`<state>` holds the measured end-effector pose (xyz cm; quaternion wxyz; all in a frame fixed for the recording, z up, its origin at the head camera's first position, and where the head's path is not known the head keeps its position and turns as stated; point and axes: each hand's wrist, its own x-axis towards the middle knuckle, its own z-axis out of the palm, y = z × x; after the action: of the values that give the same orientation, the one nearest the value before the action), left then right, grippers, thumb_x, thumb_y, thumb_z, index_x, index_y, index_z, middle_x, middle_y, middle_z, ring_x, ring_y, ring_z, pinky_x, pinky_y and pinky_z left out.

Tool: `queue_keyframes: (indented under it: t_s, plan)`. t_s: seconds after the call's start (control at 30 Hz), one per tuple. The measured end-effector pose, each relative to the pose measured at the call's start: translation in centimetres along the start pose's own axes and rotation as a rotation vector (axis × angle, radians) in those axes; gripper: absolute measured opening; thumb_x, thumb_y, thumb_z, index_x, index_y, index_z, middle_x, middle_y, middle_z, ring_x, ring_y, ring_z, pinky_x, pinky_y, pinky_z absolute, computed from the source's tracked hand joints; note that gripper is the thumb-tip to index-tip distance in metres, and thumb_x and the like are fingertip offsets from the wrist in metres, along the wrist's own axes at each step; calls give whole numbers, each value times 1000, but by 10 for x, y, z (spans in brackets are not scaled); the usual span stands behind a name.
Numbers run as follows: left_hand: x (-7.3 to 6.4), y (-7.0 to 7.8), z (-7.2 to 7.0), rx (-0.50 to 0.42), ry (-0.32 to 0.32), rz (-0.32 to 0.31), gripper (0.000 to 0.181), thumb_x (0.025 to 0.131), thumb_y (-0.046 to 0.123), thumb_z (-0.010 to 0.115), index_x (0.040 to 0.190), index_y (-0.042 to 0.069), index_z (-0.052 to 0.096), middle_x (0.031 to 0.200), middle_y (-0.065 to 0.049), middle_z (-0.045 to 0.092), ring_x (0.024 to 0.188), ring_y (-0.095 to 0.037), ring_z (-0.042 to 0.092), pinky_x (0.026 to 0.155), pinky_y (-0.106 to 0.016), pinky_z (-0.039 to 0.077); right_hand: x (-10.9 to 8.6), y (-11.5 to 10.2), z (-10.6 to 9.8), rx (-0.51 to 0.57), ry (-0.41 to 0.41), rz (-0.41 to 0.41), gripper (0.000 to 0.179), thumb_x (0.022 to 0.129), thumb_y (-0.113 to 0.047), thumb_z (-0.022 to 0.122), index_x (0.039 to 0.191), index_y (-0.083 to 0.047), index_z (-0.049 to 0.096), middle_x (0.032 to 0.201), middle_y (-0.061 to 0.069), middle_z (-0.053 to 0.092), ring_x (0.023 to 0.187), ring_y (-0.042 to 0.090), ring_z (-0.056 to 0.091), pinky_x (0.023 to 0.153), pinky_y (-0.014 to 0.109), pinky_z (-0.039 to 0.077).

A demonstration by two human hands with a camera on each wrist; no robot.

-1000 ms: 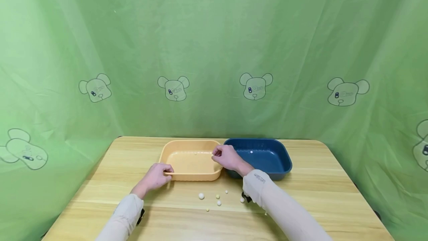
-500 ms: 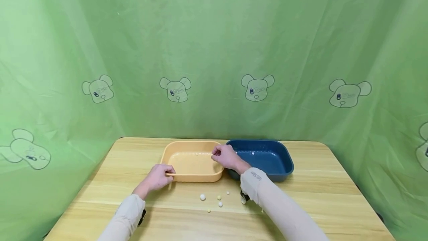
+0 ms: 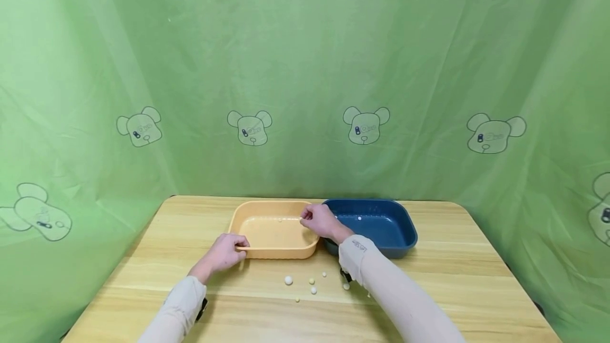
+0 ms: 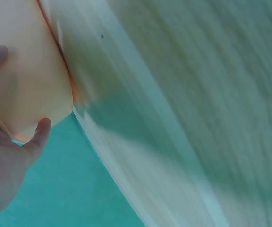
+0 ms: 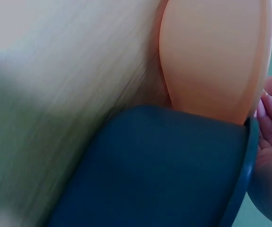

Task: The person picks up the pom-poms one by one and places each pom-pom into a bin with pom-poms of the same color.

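My left hand (image 3: 227,252) grips the near left corner of a light orange plastic basin (image 3: 281,253); in the left wrist view the thumb (image 4: 42,130) presses its outer wall. Over that basin's right end hovers my right hand (image 3: 321,222), thumb and fingertips together. They pinch a small pale ball, mostly hidden by the fingers. A dark blue basin (image 3: 402,247) stands against the orange one on the right, under my right wrist. One tiny white ball (image 3: 359,218) lies in the blue basin, and a tiny pale ball (image 3: 280,220) in the orange one.
Several small white and yellow balls lie on the wooden table (image 3: 248,311) in front of the basins, among them a larger white ball (image 3: 288,280) and a yellow ball (image 3: 312,281). A green curtain (image 3: 305,168) hangs behind and at both sides.
My right forearm has shifted slightly left, while the right hand stays over the orange basin. The left hand keeps its grip. The head view has moved slightly.
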<state>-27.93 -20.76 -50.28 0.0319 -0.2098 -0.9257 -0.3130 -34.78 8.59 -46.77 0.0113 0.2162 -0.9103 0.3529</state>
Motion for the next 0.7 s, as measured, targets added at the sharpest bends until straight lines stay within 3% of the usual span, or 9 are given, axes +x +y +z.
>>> queue_keyframes:
  t_s: [0.7]
  plan:
    - [1,-3,2,13,9,1,16,71,3,65,73,19,64,73,7,59,71,-12,50,69,-33,43,8,4,3,-83,-1,23,5,84,-14,68,81,-11,65,72,-4,59,66,9,53,65,25,47]
